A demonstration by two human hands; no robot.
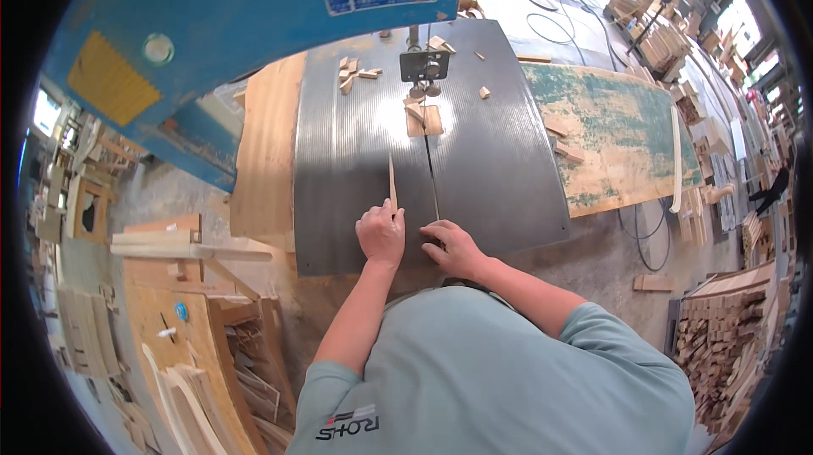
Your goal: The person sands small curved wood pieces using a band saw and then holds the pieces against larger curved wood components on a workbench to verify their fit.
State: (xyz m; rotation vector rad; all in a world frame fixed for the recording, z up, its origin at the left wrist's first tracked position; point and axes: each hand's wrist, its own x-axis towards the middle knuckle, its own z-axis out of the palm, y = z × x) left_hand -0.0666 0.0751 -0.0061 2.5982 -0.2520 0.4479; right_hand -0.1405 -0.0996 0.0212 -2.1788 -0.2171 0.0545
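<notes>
A thin, pointed wooden strip (392,182) stands out from my left hand (381,233), whose fingers are closed around its near end. Its tip points away from me, left of the slot in the grey metal saw table (356,201). My right hand (455,249) rests by the table's front edge, right at the slot. Its thumb and fingers are apart, and I see nothing between them. Farther back, the blade guide (423,65) of the band saw hangs over a wooden insert (430,123), with a small wood offcut (414,111) lying on it.
The saw's blue body (212,23) looms at upper left. Several offcuts (349,74) lie on the table's far left. A worn green board (610,133) adjoins on the right, a wooden workbench (174,336) stands at lower left, and stacked wood blocks (720,336) sit at lower right.
</notes>
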